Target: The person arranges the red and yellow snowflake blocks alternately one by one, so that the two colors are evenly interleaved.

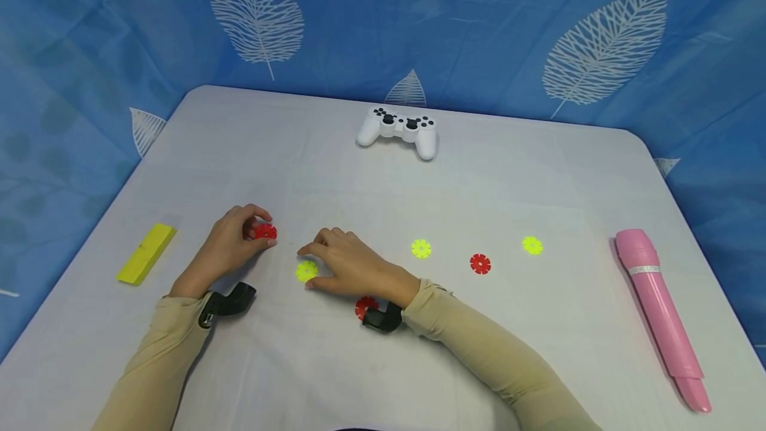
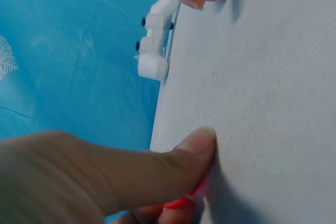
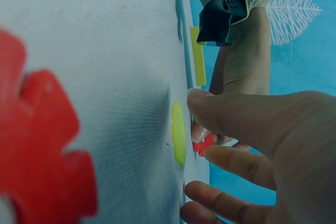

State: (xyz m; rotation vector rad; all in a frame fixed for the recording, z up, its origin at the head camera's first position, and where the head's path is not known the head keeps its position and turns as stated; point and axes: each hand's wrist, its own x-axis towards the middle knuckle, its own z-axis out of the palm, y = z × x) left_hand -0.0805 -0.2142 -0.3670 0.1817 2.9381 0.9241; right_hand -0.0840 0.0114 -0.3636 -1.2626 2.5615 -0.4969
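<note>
My left hand (image 1: 230, 241) pinches a red notched plastic disc (image 1: 265, 231) between thumb and fingers, low over the table. In the left wrist view the thumb covers most of that red disc (image 2: 180, 203). My right hand (image 1: 346, 265) hovers around a yellow-green notched disc (image 1: 307, 271), thumb on the near side and fingers on the far side. Seen from the right wrist, a gap shows between its thumb and fingers, and the yellow-green disc (image 3: 178, 132) lies on the cloth beyond them. Another red disc (image 1: 362, 306) lies under the right wrist, partly hidden by the wrist camera.
Farther right lie a yellow-green disc (image 1: 421, 249), a red disc (image 1: 480, 264) and another yellow-green disc (image 1: 532, 245). A white game controller (image 1: 399, 128) sits at the back edge. A yellow block (image 1: 146, 253) lies at left, a pink folded umbrella-like object (image 1: 661, 318) at right.
</note>
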